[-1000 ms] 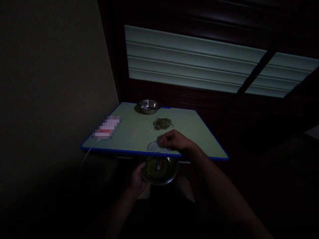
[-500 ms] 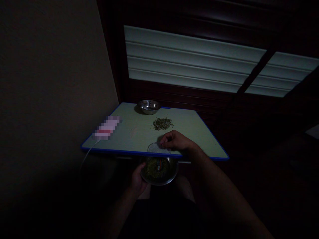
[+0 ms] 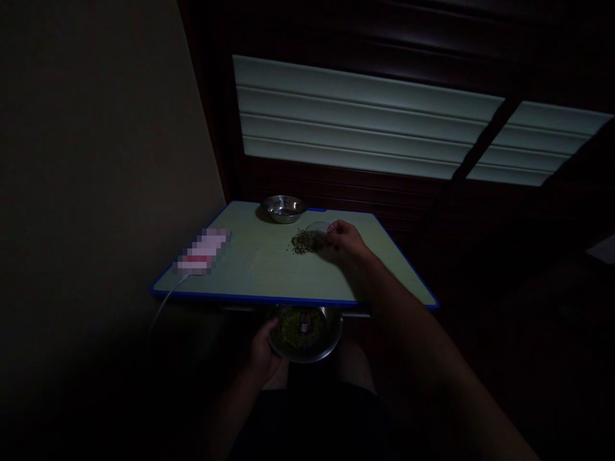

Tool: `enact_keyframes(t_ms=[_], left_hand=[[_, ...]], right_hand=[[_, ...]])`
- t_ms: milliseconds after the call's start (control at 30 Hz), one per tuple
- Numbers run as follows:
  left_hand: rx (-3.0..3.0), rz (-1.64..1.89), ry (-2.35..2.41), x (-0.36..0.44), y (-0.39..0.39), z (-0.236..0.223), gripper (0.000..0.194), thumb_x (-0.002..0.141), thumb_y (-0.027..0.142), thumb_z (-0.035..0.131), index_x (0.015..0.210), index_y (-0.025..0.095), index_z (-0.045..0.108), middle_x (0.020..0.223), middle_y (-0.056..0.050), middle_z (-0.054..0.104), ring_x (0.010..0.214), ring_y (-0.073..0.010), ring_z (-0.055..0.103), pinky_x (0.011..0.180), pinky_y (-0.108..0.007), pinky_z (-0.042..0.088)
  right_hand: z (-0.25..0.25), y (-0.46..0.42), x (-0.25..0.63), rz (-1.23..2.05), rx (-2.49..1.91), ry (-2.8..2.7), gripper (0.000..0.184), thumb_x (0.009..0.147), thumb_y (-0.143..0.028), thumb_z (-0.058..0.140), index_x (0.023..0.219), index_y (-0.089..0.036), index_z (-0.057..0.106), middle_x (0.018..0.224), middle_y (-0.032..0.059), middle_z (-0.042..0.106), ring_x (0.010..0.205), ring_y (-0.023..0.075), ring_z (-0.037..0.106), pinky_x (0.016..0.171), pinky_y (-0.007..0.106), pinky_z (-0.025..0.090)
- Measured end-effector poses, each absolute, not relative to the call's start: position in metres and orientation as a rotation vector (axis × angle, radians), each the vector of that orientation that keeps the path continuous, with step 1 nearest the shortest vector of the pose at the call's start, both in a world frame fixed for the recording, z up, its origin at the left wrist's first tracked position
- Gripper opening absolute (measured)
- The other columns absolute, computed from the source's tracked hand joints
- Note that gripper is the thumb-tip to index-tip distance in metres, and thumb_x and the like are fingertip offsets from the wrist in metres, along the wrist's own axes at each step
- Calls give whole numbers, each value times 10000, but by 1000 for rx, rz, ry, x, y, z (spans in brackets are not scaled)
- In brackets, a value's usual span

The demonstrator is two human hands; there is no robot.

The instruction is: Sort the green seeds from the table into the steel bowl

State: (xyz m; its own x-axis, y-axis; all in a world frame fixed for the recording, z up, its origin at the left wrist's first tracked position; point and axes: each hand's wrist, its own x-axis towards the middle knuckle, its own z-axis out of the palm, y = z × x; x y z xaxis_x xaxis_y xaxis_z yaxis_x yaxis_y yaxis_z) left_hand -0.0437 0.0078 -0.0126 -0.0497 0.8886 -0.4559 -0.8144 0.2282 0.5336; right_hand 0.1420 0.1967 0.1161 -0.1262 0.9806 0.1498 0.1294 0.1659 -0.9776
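My left hand (image 3: 264, 352) grips the rim of a metal bowl (image 3: 327, 353) below the table's front edge. Greenish grains (image 3: 289, 330) lie in this bowl, around a small dark patch with red and white marks (image 3: 304, 322). Over the table, my right hand (image 3: 346, 238) pinches a clear round disc (image 3: 318, 226), perhaps a plastic lid. The disc is at the far right side of a loose pile of small dark green-brown grains (image 3: 302, 242), partly behind my fingers. Whether it touches the tabletop I cannot tell.
The pale table (image 3: 269, 275) has a blue edge. Near its back stands a second metal bowl (image 3: 283, 210). A blurred-out pink phone-like object (image 3: 202, 251) with a white cable (image 3: 166, 299) lies at the left. Wall on the left, dark panelling behind; the room is dim.
My right hand has moved away from me with the clear disc, from the table's front edge to the grain pile. My left hand still holds the lower bowl.
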Motion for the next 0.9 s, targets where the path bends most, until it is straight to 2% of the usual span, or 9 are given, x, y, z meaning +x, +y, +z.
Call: enact_keyframes(t_ms=[100, 267, 467, 600, 900], left_hand=[[113, 1374, 851, -44, 7, -11, 183, 762, 223, 619, 840, 143, 764, 819, -96, 798, 987, -305, 728, 979, -444, 521], [62, 1377, 883, -43, 7, -7, 187, 774, 186, 589, 802, 122, 763, 793, -105, 793, 873, -270, 745, 945, -395, 535], [94, 1382, 872, -44, 8, -12, 186, 759, 193, 608, 856, 152, 761, 844, -89, 800, 940, -280, 735, 946, -410, 533], [101, 1365, 908, -45, 7, -14, 185, 759, 197, 599, 841, 150, 759, 833, -94, 799, 938, -289, 735, 945, -424, 537], [96, 1351, 921, -45, 7, -8, 183, 774, 189, 593, 823, 146, 764, 825, -88, 799, 852, -252, 743, 887, -376, 558]], right_hand=[[106, 209, 149, 1038, -1139, -1343, 288, 527, -205, 690, 718, -221, 474, 581, -41, 582, 486, 122, 523, 442, 215, 332], [94, 210, 165, 914, -1184, -1343, 235, 540, -244, 659, 705, -214, 494, 615, -45, 555, 548, 109, 472, 533, 242, 366], [89, 203, 162, 862, -1162, -1458, 256, 555, -291, 662, 777, -194, 580, 695, -22, 585, 646, 127, 512, 648, 272, 424], [83, 207, 160, 796, -1198, -1462, 220, 575, -296, 681, 740, -191, 580, 715, -1, 604, 686, 142, 537, 699, 289, 442], [75, 210, 166, 641, -1291, -1556, 106, 622, -242, 610, 716, -196, 599, 711, 1, 644, 707, 157, 569, 714, 289, 456]])
